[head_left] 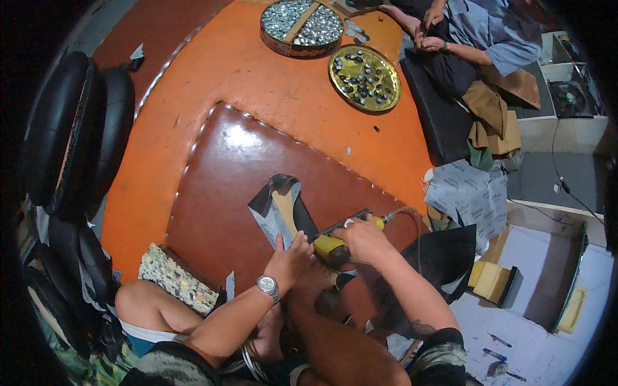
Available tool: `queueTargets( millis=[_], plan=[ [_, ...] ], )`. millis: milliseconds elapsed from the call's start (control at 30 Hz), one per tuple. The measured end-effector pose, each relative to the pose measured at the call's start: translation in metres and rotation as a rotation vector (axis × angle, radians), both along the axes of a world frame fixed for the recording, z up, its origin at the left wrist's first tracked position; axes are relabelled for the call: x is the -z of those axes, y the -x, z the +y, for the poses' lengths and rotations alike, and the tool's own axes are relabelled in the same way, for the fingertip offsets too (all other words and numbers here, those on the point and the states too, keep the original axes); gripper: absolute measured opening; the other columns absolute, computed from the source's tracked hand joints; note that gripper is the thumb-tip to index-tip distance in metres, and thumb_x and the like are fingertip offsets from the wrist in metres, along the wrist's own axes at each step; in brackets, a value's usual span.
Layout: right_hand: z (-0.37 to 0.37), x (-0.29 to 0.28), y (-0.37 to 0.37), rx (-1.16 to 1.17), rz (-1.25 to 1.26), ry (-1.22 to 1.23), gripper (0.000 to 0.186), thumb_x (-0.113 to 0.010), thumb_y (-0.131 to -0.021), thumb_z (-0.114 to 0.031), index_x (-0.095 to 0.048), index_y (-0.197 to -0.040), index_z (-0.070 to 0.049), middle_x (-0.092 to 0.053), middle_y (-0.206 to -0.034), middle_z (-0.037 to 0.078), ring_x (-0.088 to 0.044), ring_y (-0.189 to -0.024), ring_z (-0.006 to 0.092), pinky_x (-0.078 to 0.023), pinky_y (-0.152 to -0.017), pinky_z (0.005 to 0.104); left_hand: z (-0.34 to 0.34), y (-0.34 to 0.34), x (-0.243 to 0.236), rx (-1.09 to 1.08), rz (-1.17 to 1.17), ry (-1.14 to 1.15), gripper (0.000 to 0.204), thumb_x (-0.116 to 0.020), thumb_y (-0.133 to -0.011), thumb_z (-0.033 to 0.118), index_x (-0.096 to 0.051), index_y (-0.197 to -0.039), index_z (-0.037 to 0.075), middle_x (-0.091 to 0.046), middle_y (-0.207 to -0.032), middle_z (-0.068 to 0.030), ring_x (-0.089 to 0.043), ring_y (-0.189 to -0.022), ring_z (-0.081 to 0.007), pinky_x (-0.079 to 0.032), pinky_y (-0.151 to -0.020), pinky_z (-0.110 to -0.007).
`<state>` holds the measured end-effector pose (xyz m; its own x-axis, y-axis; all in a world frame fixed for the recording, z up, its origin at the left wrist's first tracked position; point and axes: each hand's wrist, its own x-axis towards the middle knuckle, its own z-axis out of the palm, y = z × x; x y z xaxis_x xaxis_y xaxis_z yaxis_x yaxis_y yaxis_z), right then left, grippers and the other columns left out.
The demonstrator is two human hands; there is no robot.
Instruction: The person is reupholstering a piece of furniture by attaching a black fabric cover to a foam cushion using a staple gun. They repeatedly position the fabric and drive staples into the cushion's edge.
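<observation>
Forearms (412,293) reach over folded legs (341,338). Right hand (365,241): grip wrapped round the yellow-and-black air tool (330,248), hose (420,238) looping off to the right, probably to keep it clear of the work. Left hand (288,262) sits at the near end of the black-and-grey folded piece (283,209), likely steadying it; can't tell if that grip pinches anything, underside hidden. Piece lies on the brown padded panel (241,161), apparently as a soft work surface. Button tin (288,49) and gold tray (385,64) stand beyond, near 1 co-worker (492,38).
</observation>
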<state>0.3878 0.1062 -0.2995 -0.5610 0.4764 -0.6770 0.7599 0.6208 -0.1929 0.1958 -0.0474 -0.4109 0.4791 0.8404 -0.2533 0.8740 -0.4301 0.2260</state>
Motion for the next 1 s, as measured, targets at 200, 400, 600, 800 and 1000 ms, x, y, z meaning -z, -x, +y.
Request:
queueTargets(
  millis=[200,400,600,800,1000],
  plan=[
    [0.002,-0.001,-0.02,0.16,-0.02,-0.105,0.047,-0.081,-0.079,-0.017,-0.072,-0.125,-0.014,-0.077,-0.109,0.014,-0.07,-0.113,0.0335,-0.044,-0.106,0.0578,-0.001,0.011,-0.003,-0.166,-0.275,-0.004,0.04,-0.06,-0.103,0.028,-0.063,-0.139,0.012,-0.058,-0.148,-0.0107,-0.05,-0.141,-0.0271,-0.047,-0.108,-0.057],
    [-0.028,0.022,-0.109,0.582,-0.107,-0.641,0.058,-0.08,-0.081,-0.014,-0.067,-0.136,-0.009,-0.074,-0.114,0.018,-0.069,-0.11,0.0373,-0.041,-0.11,0.0555,-0.016,0.029,0.0,-1.387,-0.872,0.391,0.029,-0.078,-0.093,0.019,-0.071,-0.113,0.0,-0.076,-0.104,-0.0115,-0.072,-0.088,-0.0199,-0.057,-0.079,-0.035],
    [-0.116,0.069,-0.093,1.053,0.344,-0.6,0.048,-0.08,-0.085,-0.017,-0.07,-0.131,-0.004,-0.073,-0.118,0.021,-0.067,-0.114,0.0415,-0.049,-0.106,0.0507,-0.004,0.006,0.021,-1.748,-1.109,0.604,0.042,-0.084,-0.092,0.025,-0.063,-0.113,-0.005,-0.073,-0.088,-0.0082,-0.069,-0.081,-0.0149,-0.056,-0.075,-0.03],
    [-0.106,0.104,-0.014,1.034,0.679,0.081,0.061,-0.078,-0.094,-0.031,-0.061,-0.144,0.0,-0.068,-0.133,0.025,-0.068,-0.119,0.0369,-0.056,-0.1,0.0435,0.004,-0.011,0.006,-1.523,-0.74,0.707,0.045,-0.09,-0.087,0.029,-0.065,-0.107,-0.002,-0.072,-0.095,-0.01,-0.067,-0.087,-0.0183,-0.055,-0.079,-0.034],
    [-0.061,0.07,0.015,1.087,0.687,0.211,0.077,-0.078,-0.094,-0.04,-0.051,-0.152,0.004,-0.06,-0.146,0.03,-0.057,-0.138,0.0396,-0.045,-0.116,0.0462,0.04,-0.024,-0.022,-1.351,-1.115,0.503,0.037,-0.085,-0.09,0.017,-0.068,-0.116,-0.003,-0.074,-0.11,-0.0111,-0.068,-0.096,-0.0188,-0.055,-0.084,-0.035]
  ],
)
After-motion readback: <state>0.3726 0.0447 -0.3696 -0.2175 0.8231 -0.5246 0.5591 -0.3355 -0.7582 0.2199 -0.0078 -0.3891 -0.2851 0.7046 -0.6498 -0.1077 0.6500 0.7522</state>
